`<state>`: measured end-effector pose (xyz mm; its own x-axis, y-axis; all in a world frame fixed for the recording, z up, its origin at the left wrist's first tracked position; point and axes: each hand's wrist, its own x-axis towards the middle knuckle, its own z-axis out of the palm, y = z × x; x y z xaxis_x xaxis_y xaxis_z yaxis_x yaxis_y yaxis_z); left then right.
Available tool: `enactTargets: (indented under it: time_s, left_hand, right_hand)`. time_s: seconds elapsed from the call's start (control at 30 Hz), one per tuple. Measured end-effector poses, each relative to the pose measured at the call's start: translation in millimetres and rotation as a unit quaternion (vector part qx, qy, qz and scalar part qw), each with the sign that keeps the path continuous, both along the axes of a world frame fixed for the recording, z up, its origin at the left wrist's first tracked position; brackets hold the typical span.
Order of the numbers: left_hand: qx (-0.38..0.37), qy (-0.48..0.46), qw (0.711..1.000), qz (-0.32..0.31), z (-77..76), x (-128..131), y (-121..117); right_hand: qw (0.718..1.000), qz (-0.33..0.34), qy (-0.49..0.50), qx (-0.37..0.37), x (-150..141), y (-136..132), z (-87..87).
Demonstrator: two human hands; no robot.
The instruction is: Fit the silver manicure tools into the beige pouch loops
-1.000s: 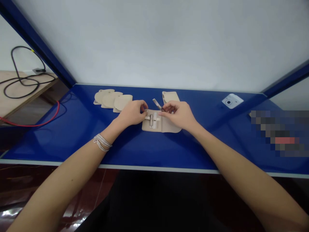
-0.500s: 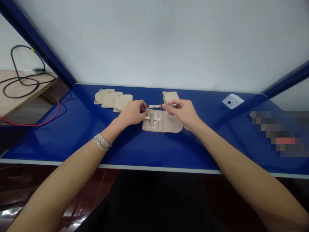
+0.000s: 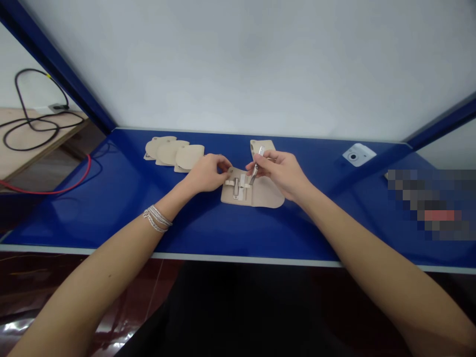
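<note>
A beige manicure case (image 3: 267,193) lies unfolded in front of me, its flap to the right. Strapped inside its left panel are a small nail clipper (image 3: 235,188) and other slim pieces too small to name. My left hand (image 3: 210,172) is closed, thumb and fingers pinching the case's upper left corner near the snap. My right hand (image 3: 278,168) is closed on a slim silver metal tool (image 3: 255,170), its kind not clear. The tool slants over the panel, its lower end by the strap at the fold; whether it touches the strap I cannot tell.
Several closed beige cases (image 3: 189,158) overlap in a row at the left back. Another closed case (image 3: 266,145) lies behind my right hand. A white camera-shaped object (image 3: 359,155) sits at the right on the blue table (image 3: 148,218). Cables (image 3: 37,130) lie on a wooden surface at left.
My right hand has turned the silver tool from lying level above the case to a steep slant, lower end down at the fold. The open case has shifted slightly right and toward me.
</note>
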<state>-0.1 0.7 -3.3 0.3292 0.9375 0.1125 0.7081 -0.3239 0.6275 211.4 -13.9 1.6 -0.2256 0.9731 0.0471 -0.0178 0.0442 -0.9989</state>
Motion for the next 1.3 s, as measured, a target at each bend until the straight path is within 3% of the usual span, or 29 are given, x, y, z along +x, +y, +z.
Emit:
enactTargets:
  time_s: [0.17, 0.43, 0.63, 0.83, 1.3]
  left_hand:
    - [0.015, -0.012, 1.000, -0.024, -0.4, 1.0, -0.7]
    - [0.028, -0.013, 0.999, -0.044, 0.4, 1.7, -1.0]
    - [-0.027, -0.046, 0.998, -0.016, 2.3, 3.7, -1.8]
    - [-0.037, -0.074, 0.996, 0.020, 2.8, 3.8, -1.4]
    - [-0.066, -0.101, 0.993, -0.013, -0.9, 4.5, -2.3]
  right_hand:
    - [1.000, -0.010, -0.007, -0.002, -1.0, 0.4, 0.7]
    - [0.994, -0.023, -0.103, 0.011, -1.6, -1.9, 2.9]
    - [0.985, -0.012, -0.174, 0.014, 0.8, -3.5, 3.4]
    - [0.992, -0.007, -0.124, -0.005, 0.2, -1.8, 3.2]
    - [0.999, 0.041, -0.017, -0.009, 1.1, -4.2, 5.8]
